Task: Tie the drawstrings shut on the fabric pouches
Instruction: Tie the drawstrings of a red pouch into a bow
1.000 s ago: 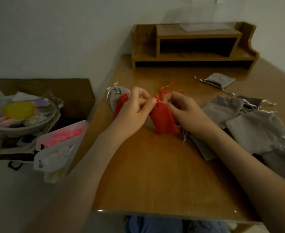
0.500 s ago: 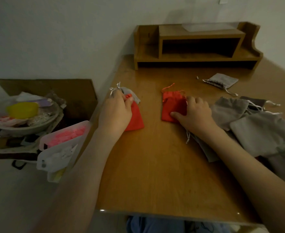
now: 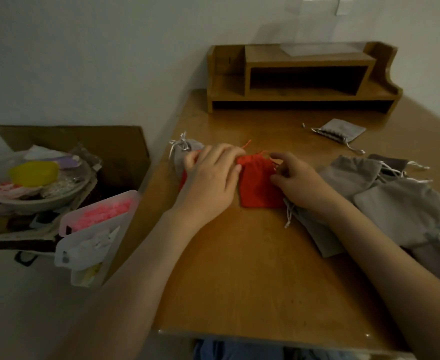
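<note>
Two red pouches mid-bench [image 3: 239, 268]: hidden red pouch [image 3: 183, 180] peeks from under the flat left hand [image 3: 208, 180] (grip, can't tell), open red pouch [image 3: 257, 184] pinched at its right corner by the curled right hand [image 3: 302, 180], plus left grey pouch [image 3: 187, 155], back grey pouch [image 3: 342, 129] and a grey heap [image 3: 400, 206] on the right.

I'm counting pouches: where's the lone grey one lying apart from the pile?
In the head view, the lone grey pouch lies far right on the table, just before the wooden shelf, beyond the grey pile.

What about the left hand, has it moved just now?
Yes. The left hand shifted right, away from the tied grey pouch, to the middle red pouch.
</note>
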A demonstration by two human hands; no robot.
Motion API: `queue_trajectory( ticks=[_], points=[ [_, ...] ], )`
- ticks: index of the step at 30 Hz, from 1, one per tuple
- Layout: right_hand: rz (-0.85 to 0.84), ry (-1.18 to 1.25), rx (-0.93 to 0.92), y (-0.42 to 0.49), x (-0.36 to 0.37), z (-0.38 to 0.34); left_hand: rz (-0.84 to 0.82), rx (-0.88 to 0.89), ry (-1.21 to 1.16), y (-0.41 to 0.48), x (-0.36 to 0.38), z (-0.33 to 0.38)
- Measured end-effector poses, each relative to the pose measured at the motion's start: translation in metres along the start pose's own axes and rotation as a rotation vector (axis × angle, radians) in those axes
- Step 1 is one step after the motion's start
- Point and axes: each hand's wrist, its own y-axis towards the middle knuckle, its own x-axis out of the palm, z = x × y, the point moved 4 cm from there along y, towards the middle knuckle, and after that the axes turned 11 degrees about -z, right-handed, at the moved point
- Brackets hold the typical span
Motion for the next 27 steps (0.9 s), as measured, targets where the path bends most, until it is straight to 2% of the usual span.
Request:
queue_trajectory(
  ticks=[4, 9, 12, 16, 22, 27],
  points=[
    [-0.049, 0.221, -0.184, -0.009, 0.001, -0.017, -0.072, -0.066, -0.025, 0.001, 0.006, 0.000],
    [-0.053, 0.253, -0.267, -0.012, 0.003, -0.023, -0.011, -0.152, -0.085, 0.002, 0.006, -0.004],
    [-0.017, 0.253, -0.300, -0.012, 0.002, -0.024, 0.005, -0.138, -0.154, 0.003, 0.005, -0.006],
    [-0.003, 0.256, -0.307, -0.013, 0.000, -0.024, -0.047, -0.098, -0.297, 0.005, 0.006, -0.002],
    [-0.162, 0.437, -0.308, -0.016, 0.004, -0.026, -0.013, -0.046, -0.393, 0.003, 0.005, -0.002],
    [-0.111, 0.417, -0.278, -0.012, 0.003, -0.022, 0.018, -0.039, -0.477, 0.002, 0.001, -0.003]
  ],
)
